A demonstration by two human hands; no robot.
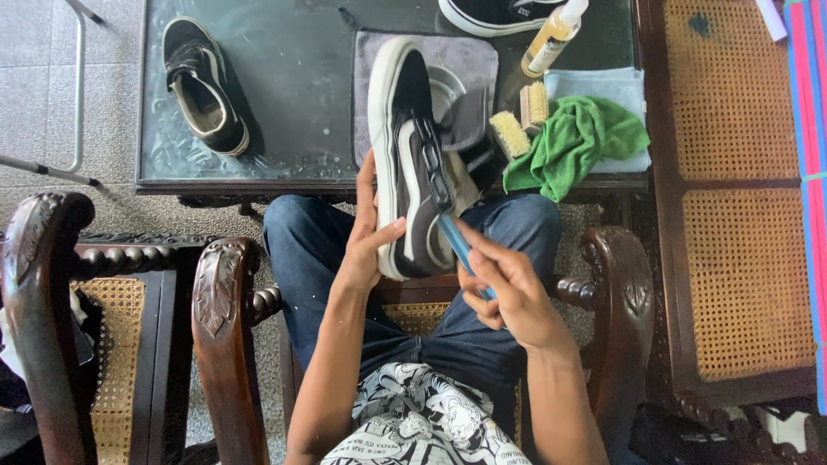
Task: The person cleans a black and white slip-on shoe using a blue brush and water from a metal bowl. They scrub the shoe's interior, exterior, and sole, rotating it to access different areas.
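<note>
The person sits in a carved wooden chair (616, 284) with both forearms raised from the lap over blue jeans (482, 344). The left hand (366, 245) comes up from below, palm against the white sole edge of a black and grey sneaker (412, 164), fingers stretched up along the sole and the thumb pressed across the side near the heel — a firm hold that keeps the shoe tilted on its side, toe pointing away from the body. The right hand (508, 288) is bent in at the wrist, fingers curled shut around the handle of a blue brush (457, 241). The brush reaches up and left from that hand, and its head meets the sneaker at the lacing area, so the shoe lies just above and between the two hands, over the knees and the near edge of the worktop (293, 103).

On the dark glass worktop, a second black sneaker (202, 86) lies well to the left, opening upward. A grey cloth (379, 52) is spread under the held shoe's toe. To the right lie two small bristle brushes (521, 120), a crumpled green cloth (577, 142) on a folded pale blue cloth (616, 86), and a spray bottle (551, 39) on its side. Another dark shoe (491, 15) shows at the top edge — only partly in view.
</note>
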